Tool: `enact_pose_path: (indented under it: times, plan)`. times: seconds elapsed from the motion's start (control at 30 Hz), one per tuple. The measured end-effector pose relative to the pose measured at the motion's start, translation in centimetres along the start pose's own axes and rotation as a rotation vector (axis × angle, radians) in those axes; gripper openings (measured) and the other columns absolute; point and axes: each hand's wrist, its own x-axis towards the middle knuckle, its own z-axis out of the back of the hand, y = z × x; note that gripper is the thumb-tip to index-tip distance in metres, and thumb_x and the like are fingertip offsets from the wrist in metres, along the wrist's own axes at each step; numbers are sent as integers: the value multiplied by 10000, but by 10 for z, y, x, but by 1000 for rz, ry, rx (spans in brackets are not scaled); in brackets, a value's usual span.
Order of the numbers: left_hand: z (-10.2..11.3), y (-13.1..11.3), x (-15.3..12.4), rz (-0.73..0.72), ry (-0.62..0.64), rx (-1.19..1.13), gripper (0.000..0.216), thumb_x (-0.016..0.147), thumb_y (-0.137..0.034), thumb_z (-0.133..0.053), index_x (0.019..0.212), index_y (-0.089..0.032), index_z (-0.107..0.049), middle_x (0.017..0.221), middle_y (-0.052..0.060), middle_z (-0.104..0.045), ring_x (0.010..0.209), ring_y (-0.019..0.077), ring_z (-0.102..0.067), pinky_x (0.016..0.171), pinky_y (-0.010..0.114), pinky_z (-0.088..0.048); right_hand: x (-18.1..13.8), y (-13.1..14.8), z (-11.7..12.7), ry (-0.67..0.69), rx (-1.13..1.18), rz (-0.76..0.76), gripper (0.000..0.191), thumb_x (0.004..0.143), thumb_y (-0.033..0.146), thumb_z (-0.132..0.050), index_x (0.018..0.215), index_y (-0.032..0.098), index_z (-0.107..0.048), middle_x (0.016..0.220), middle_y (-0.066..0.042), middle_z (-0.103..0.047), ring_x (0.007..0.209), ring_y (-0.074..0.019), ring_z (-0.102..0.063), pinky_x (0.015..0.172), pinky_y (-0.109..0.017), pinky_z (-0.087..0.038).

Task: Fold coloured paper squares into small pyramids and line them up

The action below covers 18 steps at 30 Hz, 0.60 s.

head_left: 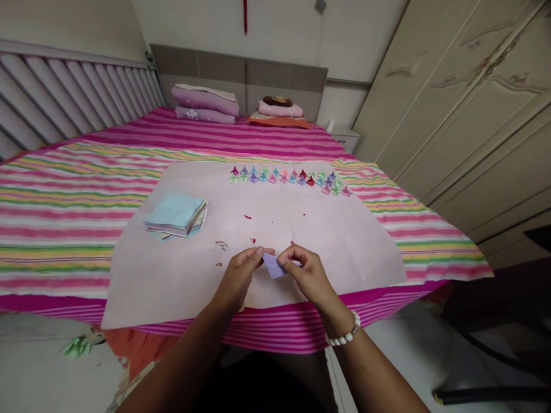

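Pinching, in the head view, a small purple paper (272, 268) between left hand (241, 272) and right hand (306, 271), both with thumb and fingers closed on it, just above the near part of the pale sheet (353, 241) spread on the striped bed (138, 126). Having, on the sheet's left part, a stack of square papers (175, 213), light blue on top; along its far edge, rows of small folded pieces (293, 179) in many colours, crowded toward the right end. Meeting scattered scraps (247, 217) between hands and rows. Facing, beyond the sheet, purple bedding (205, 102) before the headboard (219, 70); to its right, the wardrobe (434, 97), cut off by the frame. Hiding the paper's right end behind the right fingers. Unable to identify the tiny scraps, or the dark shape (486, 396) low to the sheet's right.
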Motion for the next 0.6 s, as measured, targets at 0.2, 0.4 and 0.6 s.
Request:
enact_pose_path:
  times: [0.2,0.4,0.6]
  plan:
    - [-5,6,-2,14,119,91,271,667,-390,-762,776,-149,-706,722,23,-678,722,155,-587,715,276,-440,1,-11,-4,-83,221,-115,166,712,328,-716,671,180,-653,618,21,-587,596,-123,-484,606,-267,-378]
    - [-6,7,0,-54,54,167,226,698,-363,-699,645,-147,-658,613,-5,-603,637,129,-535,653,258,-420,1,-11,-8,-145,300,-128,159,689,329,-744,670,185,-678,622,20,-613,598,-120,-494,615,-267,-381]
    - [-3,-4,-3,-66,18,174,206,659,-331,-727,591,-151,-655,571,-12,-576,623,130,-531,630,255,-424,1,-9,-5,-87,266,-168,136,689,315,-752,693,185,-714,650,8,-642,614,-124,-514,631,-272,-387]
